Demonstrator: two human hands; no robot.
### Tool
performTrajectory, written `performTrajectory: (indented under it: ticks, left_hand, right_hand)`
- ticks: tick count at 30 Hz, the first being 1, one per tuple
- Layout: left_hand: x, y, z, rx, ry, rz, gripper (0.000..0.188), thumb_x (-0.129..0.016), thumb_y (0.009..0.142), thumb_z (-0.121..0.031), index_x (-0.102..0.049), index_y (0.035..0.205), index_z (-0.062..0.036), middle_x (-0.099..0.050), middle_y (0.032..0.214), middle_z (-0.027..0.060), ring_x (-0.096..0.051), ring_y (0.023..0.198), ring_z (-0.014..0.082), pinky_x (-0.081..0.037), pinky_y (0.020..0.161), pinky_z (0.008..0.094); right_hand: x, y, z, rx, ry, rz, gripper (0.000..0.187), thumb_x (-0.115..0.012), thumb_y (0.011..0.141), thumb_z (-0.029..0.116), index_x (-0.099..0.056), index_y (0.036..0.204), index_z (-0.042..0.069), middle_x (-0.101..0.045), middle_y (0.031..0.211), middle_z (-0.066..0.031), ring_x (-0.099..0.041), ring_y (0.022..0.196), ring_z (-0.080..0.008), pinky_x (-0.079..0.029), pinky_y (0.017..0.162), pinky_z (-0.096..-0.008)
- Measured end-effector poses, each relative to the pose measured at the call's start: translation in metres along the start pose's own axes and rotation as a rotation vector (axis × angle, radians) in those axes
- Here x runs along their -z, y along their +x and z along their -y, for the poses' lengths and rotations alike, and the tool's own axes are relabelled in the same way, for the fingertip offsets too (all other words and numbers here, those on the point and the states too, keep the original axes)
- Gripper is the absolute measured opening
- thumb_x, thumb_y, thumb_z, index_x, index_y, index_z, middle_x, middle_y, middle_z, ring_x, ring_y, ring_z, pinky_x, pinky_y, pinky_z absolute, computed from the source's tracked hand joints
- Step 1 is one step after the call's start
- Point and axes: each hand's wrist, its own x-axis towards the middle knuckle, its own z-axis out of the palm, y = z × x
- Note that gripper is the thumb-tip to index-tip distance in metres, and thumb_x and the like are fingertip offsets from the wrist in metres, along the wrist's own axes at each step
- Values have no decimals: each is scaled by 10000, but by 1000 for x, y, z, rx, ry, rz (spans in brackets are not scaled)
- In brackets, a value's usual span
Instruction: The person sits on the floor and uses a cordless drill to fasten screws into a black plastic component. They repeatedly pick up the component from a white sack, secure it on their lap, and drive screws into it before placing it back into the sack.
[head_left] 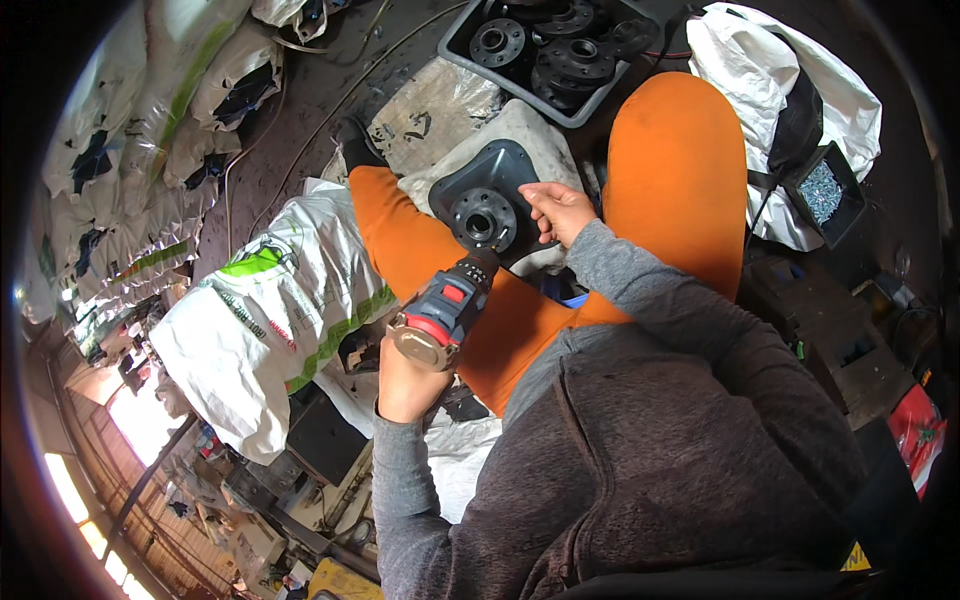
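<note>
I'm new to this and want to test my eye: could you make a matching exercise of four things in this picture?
1. Power drill
2. Black square-edged part
3. Grey tub
4. Small silvery pieces

A. in a black box
B. gripped by the left hand
C. holding round black parts
D. on a pale pad

Pairs: 1-B; 2-D; 3-C; 4-A

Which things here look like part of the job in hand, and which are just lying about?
Seem part of the job:
cordless drill in the left hand
round flange on the square black cover
similar flanges in the grey crate
silvery fasteners in the black box

Apparently lying about:
large white sack at the left
red plastic bag at far right
</note>
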Motion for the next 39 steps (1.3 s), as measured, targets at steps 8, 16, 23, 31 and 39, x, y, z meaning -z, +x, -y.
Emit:
performTrajectory:
  ticks: [8, 16, 23, 31, 39]
  left_hand:
    - [6, 35, -33, 88, 201, 116, 371, -732, 708, -68, -641, 1064, -15, -688, 975, 149, -677, 896, 322, -528, 800, 373]
    - [5, 45, -41, 75, 222, 161, 705, -831, 644, -222, -517, 1264, -108, -692, 975, 141, -687, 860, 328, -540, 734, 386]
    - [1, 53, -34, -13, 242, 151, 750, -861, 635, -268, -503, 1279, -125, -700, 940, 125, -690, 820, 338, -547, 696, 398]
    - [-8, 39, -13, -73, 234, 69, 474, -781, 708, -123, -606, 1144, -56, -684, 983, 145, -676, 874, 312, -531, 762, 383]
    - [-4, 1, -42, -82, -166, -102, 243, -718, 772, -22, -674, 1011, -12, -701, 924, 85, -680, 830, 207, -534, 751, 335]
  right_hand:
    - [-20, 9, 7, 78, -171, 19, 238, -726, 877, 281, -699, 966, 63, -491, 632, 73, -382, 483, -30, -277, 413, -218]
    - [-25, 14, -5, 105, -106, -12, 211, -709, 892, 261, -690, 940, 56, -566, 701, 45, -418, 537, -37, -326, 460, -223]
    - [-25, 11, -2, 69, -159, -20, 220, -700, 900, 271, -678, 939, 55, -518, 639, 53, -392, 499, -40, -312, 444, -236]
    - [-22, 30, -17, 249, -265, -15, 244, -713, 887, 305, -681, 954, 72, -519, 636, 45, -404, 502, -49, -326, 450, -241]
    - [-3, -6, 29, -15, 268, 202, 335, -534, 977, 168, -565, 1284, 36, -641, 1001, -89, -633, 880, -156, -559, 792, -313]
